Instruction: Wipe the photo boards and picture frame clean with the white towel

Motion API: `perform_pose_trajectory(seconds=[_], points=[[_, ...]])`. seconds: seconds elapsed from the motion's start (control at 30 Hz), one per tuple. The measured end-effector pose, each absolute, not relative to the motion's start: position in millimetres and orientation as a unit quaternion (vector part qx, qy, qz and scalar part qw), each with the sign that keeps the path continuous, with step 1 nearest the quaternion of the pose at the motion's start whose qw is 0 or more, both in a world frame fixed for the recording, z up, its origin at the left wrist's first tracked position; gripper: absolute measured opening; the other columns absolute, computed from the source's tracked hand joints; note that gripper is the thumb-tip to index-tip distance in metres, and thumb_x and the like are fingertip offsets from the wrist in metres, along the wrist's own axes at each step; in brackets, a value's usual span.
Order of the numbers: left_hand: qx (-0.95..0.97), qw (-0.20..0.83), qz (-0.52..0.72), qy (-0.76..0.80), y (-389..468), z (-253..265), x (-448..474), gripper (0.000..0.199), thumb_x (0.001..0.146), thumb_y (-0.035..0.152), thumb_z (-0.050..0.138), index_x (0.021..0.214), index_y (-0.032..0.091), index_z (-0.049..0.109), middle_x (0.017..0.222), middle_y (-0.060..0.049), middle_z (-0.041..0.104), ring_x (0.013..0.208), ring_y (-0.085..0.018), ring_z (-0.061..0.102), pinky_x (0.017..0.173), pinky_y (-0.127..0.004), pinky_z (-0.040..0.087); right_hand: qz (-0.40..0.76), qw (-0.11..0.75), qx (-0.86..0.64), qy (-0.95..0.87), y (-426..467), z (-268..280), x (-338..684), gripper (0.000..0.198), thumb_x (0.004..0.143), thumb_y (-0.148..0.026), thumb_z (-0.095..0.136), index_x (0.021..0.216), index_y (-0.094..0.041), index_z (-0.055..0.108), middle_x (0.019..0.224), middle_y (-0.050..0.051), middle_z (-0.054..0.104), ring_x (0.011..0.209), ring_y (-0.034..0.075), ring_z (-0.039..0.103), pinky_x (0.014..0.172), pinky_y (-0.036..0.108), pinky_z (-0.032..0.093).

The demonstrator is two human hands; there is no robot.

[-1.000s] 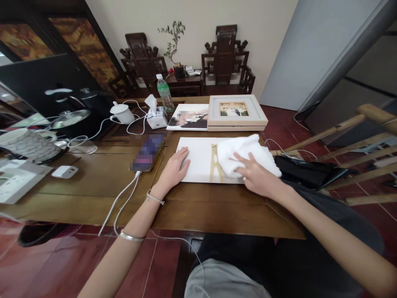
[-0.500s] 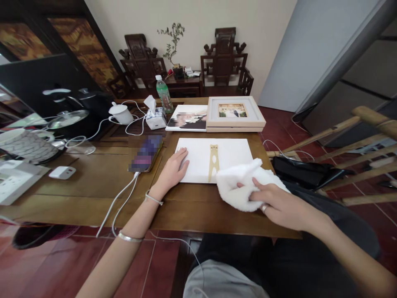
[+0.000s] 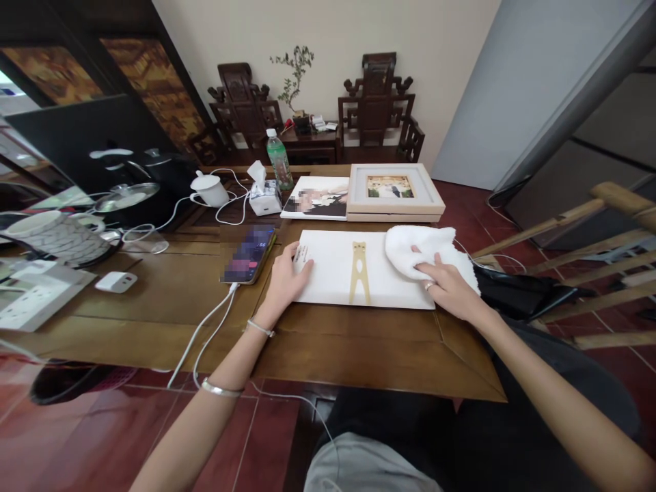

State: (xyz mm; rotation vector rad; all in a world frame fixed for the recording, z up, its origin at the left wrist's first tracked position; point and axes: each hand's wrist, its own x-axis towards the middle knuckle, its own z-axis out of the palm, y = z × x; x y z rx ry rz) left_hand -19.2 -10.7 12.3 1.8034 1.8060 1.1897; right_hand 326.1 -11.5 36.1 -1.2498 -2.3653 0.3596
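A flat white picture panel lies on the wooden table, with a gold cat-shaped piece on its upper face and small print near its left end. My left hand grips the panel's left edge, thumb on top and fingers along the side. Bunched in my right hand is a fluffy white cloth, resting over the panel's right end and hiding that part. Just beyond the panel are a flat photo print and a light wooden photo frame with a small picture in it.
To the left lie a phone with a white cable, a charger and a power strip. Further back stand a kettle, a lidded cup, a tissue box and a bottle. A wooden chair is at right.
My right hand has moved the cloth away from me, from the panel's near right corner onto its right end. My left fingers have shifted from the top to the left edge.
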Motion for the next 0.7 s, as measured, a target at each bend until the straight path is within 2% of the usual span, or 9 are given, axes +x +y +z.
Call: perform_pose_trajectory(seconds=[0.1, 0.2, 0.3, 0.43, 0.5, 0.57, 0.63, 0.7], points=[[0.534, 0.306, 0.507, 0.604, -7, 18, -24, 0.046, 0.074, 0.032, 0.065, 0.115, 0.015, 0.055, 0.109, -0.013, 0.064, 0.106, -0.028, 0.059, 0.096, -0.043, 0.040, 0.133, 0.217, -0.436, -0.863, -15, 34, 324, 0.043, 0.068, -0.006, 0.038, 0.103, -0.018, 0.061, 0.128, 0.009, 0.059, 0.135, 0.029, 0.032, 0.110, 0.061, 0.018], [0.423, 0.447, 0.576, 0.538, -6, 29, -28, 0.045, 0.070, 0.030, 0.068, 0.111, 0.015, 0.055, 0.101, -0.010, 0.066, 0.097, -0.024, 0.063, 0.090, -0.039, 0.045, 0.119, 0.207, -0.437, -0.867, -15, 34, 323, 0.042, 0.069, -0.005, 0.038, 0.103, -0.018, 0.061, 0.133, 0.011, 0.054, 0.137, 0.030, 0.025, 0.109, 0.064, 0.017], [0.357, 0.532, 0.601, 0.478, -11, 50, -30, 0.049, 0.070, 0.026, 0.068, 0.114, 0.015, 0.051, 0.096, -0.009, 0.065, 0.091, -0.022, 0.065, 0.084, -0.036, 0.047, 0.096, 0.209, -0.443, -0.867, -22, 40, 316, 0.040, 0.071, -0.005, 0.038, 0.103, -0.017, 0.060, 0.135, 0.014, 0.052, 0.138, 0.030, 0.024, 0.108, 0.064, 0.017], [0.379, 0.521, 0.626, 0.440, -34, 96, -21, 0.046, 0.077, 0.035, 0.063, 0.118, 0.019, 0.051, 0.107, -0.011, 0.063, 0.096, -0.023, 0.063, 0.085, -0.038, 0.048, 0.073, 0.234, -0.388, -0.888, -53, 62, 279, 0.027, 0.079, -0.010, 0.044, 0.099, -0.018, 0.059, 0.142, 0.014, 0.043, 0.139, 0.028, 0.023, 0.109, 0.058, 0.026], [0.404, 0.501, 0.639, 0.422, -50, 121, -14, 0.044, 0.079, 0.040, 0.061, 0.118, 0.022, 0.053, 0.118, -0.011, 0.060, 0.100, -0.026, 0.062, 0.086, -0.041, 0.049, 0.046, 0.240, -0.331, -0.911, -70, 74, 252, 0.013, 0.083, -0.019, 0.050, 0.093, -0.018, 0.059, 0.149, 0.014, 0.033, 0.140, 0.030, 0.018, 0.107, 0.060, 0.026], [0.429, 0.483, 0.649, 0.403, -68, 143, -6, 0.042, 0.080, 0.042, 0.060, 0.118, 0.026, 0.054, 0.126, -0.008, 0.056, 0.106, -0.028, 0.060, 0.088, -0.043, 0.049, -0.013, 0.272, -0.315, -0.909, -81, 82, 230, 0.005, 0.084, -0.022, 0.054, 0.082, -0.019, 0.057, 0.151, 0.014, 0.029, 0.140, 0.034, 0.016, 0.105, 0.065, 0.024], [0.448, 0.465, 0.658, 0.386, -82, 162, 0, 0.040, 0.081, 0.046, 0.059, 0.118, 0.030, 0.055, 0.130, -0.004, 0.054, 0.112, -0.031, 0.057, 0.089, -0.046, 0.049, -0.067, 0.315, -0.319, -0.891, -84, 85, 218, 0.005, 0.082, -0.016, 0.053, 0.078, -0.019, 0.054, 0.149, 0.016, 0.033, 0.139, 0.035, 0.020, 0.104, 0.066, 0.027], [0.467, 0.453, 0.657, 0.381, -92, 175, 3, 0.043, 0.081, 0.052, 0.057, 0.120, 0.033, 0.055, 0.131, -0.002, 0.055, 0.119, -0.034, 0.051, 0.090, -0.048, 0.048, -0.095, 0.349, -0.326, -0.873, -80, 85, 219, 0.008, 0.080, -0.013, 0.051, 0.081, -0.020, 0.054, 0.143, 0.018, 0.041, 0.136, 0.034, 0.028, 0.101, 0.061, 0.036]])
